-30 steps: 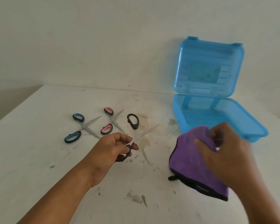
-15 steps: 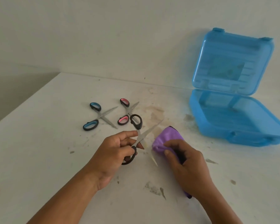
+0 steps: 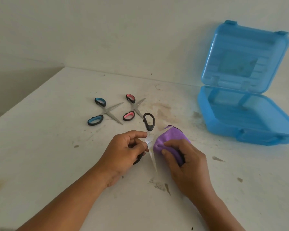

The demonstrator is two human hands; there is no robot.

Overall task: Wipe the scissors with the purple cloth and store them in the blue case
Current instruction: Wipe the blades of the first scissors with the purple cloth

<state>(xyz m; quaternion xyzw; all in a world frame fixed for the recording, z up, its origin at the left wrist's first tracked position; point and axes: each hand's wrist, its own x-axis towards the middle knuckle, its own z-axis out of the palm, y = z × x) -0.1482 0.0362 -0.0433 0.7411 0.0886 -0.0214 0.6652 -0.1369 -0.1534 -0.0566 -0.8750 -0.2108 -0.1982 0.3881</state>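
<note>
On the stained white tabletop [image 3: 40, 147], the left hand [image 3: 123, 152] is clamped on a pair of black-handled steel scissors [image 3: 149, 122], pinching them near the pivot with thumb and forefinger; the scissors are spread wide, one oval plastic loop standing out at 12 o'clock from the hand, the other loop mostly hidden under the palm, one thin pale blade running down toward 6 o'clock. The right hand [image 3: 187, 162] is closed on a soft, fuzzy purple cloth with a dark trim [image 3: 170, 137], bunched into a rounded wad and wrapped over the other blade, whose tip just shows at the cloth's far edge. Half a second ago the cloth sat beside that blade with the blade bare; now it covers it, and the two hands are almost touching. At 11 o'clock from the hands lie two more open pairs, flat in X shapes: blue-and-black-handled scissors [image 3: 105, 111] and, just beside them to the right, pink-and-black-handled scissors [image 3: 133, 107], both where they lay before. At 2 o'clock, well apart from the hands, the translucent blue plastic case [image 3: 250, 119] stands open, its ribbed lid upright against the wall, its rectangular tray holding no scissors.
</note>
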